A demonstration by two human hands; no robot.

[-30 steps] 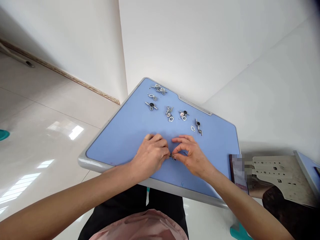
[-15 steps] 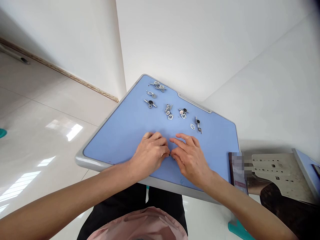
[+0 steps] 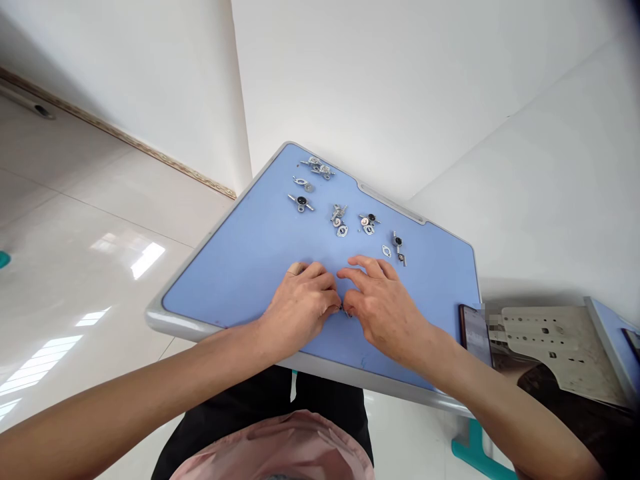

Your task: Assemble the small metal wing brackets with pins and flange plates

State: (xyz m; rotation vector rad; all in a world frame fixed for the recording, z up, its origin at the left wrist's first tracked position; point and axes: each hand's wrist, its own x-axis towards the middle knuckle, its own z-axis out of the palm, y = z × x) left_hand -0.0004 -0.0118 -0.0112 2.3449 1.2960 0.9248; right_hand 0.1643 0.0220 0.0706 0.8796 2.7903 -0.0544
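Close to the near edge of the blue tabletop (image 3: 240, 267), both hands meet over a small metal part (image 3: 349, 314), mostly hidden by fingers. My left hand (image 3: 306, 300) is closed, thumb and fingertips pinched at the part's left side. From the right, my right hand (image 3: 385, 310) has its thumb and index finger bent at the part, with the other fingers stretched out above. Beyond the hands lie a flat oval metal plate with a hole (image 3: 387, 251) and a metal piece with a round black centre (image 3: 397, 241).
Farther back lie a cluster of metal parts (image 3: 339, 215), a piece with two arms and a black disc (image 3: 301, 201), and a pile at the far corner (image 3: 320, 168). A phone (image 3: 476, 333) rests at the table's right edge. White walls border the far side.
My right hand has shifted slightly, its thumb and index finger more bent and its outstretched fingers a little farther forward. My left hand stays nearly in place. The view has tilted slightly.
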